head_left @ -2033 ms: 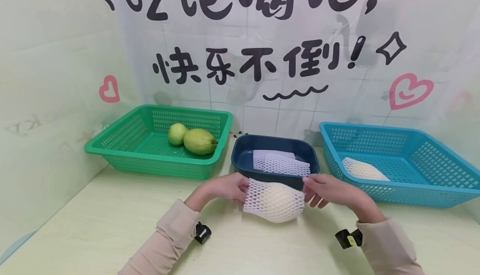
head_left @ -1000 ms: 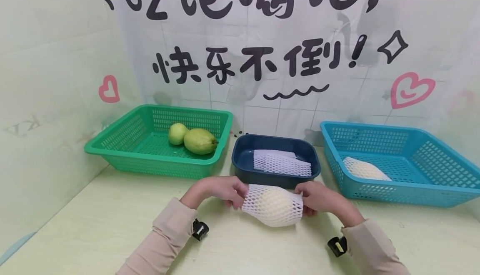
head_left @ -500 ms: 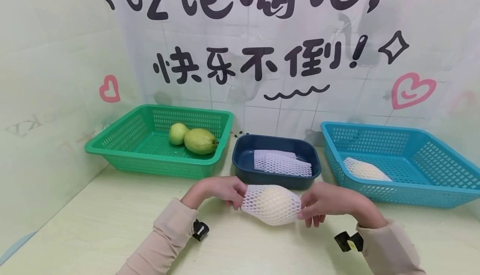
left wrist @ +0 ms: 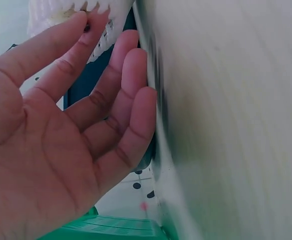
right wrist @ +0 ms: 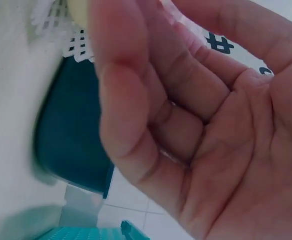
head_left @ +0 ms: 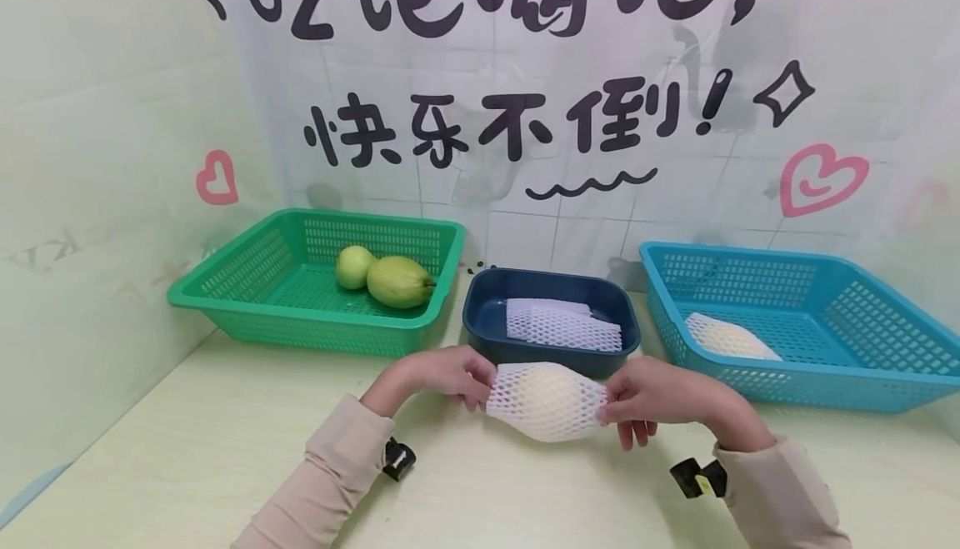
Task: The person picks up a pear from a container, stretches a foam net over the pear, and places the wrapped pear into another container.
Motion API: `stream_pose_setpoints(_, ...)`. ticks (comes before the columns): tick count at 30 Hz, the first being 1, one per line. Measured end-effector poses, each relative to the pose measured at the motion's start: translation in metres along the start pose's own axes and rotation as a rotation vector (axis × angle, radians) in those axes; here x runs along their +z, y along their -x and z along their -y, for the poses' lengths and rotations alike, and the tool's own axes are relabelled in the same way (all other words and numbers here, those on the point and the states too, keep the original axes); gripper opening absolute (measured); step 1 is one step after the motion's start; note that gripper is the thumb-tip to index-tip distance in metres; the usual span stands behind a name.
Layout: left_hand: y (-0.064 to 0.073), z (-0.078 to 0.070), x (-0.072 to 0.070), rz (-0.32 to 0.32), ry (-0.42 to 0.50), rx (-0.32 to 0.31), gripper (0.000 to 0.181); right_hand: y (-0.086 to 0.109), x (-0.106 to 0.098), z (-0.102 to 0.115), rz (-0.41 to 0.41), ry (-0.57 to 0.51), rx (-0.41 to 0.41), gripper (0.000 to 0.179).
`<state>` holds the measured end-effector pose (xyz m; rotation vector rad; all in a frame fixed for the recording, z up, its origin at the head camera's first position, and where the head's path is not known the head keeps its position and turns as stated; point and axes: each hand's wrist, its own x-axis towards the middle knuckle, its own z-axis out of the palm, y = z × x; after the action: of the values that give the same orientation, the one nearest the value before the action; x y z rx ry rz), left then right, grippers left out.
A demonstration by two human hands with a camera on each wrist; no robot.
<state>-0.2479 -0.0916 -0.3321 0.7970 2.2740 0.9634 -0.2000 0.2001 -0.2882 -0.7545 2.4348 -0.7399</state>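
A white foam fruit net [head_left: 543, 403] with a pale yellowish fruit inside is stretched sideways between both hands, in front of the navy tray. At its left end, the thumb and index finger of my left hand [head_left: 453, 376] pinch the net's edge; the other fingers are loosely bent in the left wrist view, where a dark spot shows at the fingertips. My right hand [head_left: 660, 395] pinches the right end between thumb and fingers. In the right wrist view, the curled fingers [right wrist: 123, 107] hide most of the fruit.
Behind stands the navy tray [head_left: 480, 316] with several flat foam nets [head_left: 566, 324]. A green basket [head_left: 315, 328] on the left holds a round green fruit [head_left: 354, 267] and a green pear-shaped fruit [head_left: 399, 281]. On the right, a blue basket [head_left: 825, 382] contains another netted fruit [head_left: 731, 338].
My right hand let go and took fresh holds on the net's right end. The netted fruit shifted slightly down, then back up; my left hand kept its pinch on the left end.
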Motion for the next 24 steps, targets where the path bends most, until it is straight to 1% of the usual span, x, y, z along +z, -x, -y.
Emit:
stream_pose_setpoints(2,0.000,0.000,0.000,0.001,-0.005,0.007,0.007,0.002,0.000,0.002,-0.048,0.024,0.037,0.023)
stream_pose_setpoints(3,0.000,0.001,0.000,-0.001,-0.007,0.010,0.007,0.003,0.000,0.003,-0.083,0.044,0.056,0.021)
stream_pose_setpoints(5,-0.001,0.001,0.000,-0.001,-0.009,0.015,0.007,0.004,0.000,0.006,-0.166,0.085,0.063,0.022)
stream_pose_setpoints(7,-0.001,0.001,0.000,-0.002,-0.010,0.018,0.007,0.002,0.003,0.010,-0.246,0.104,0.036,0.029)
stream_pose_setpoints(9,0.000,0.002,0.000,-0.006,-0.005,0.023,0.007,-0.004,0.008,0.013,-0.290,0.138,-0.022,0.037)
stream_pose_setpoints(12,0.000,0.002,0.000,-0.009,0.002,0.033,0.008,-0.017,0.021,0.017,-0.302,0.183,-0.099,0.055)
stream_pose_setpoints(15,0.000,0.001,0.001,-0.016,0.026,0.040,0.010,-0.029,0.036,0.019,-0.293,0.235,-0.131,0.073)
stream_pose_setpoints(17,0.001,0.000,0.001,-0.019,0.033,0.048,0.011,-0.035,0.044,0.018,-0.295,0.267,-0.151,0.079)
stream_pose_setpoints(20,0.001,-0.001,0.001,-0.027,0.034,0.049,0.012,-0.040,0.051,0.017,-0.309,0.296,-0.162,0.083)
stream_pose_setpoints(24,0.002,-0.003,-0.001,-0.040,0.036,0.030,0.015,-0.041,0.051,0.015,-0.336,0.315,-0.167,0.079)
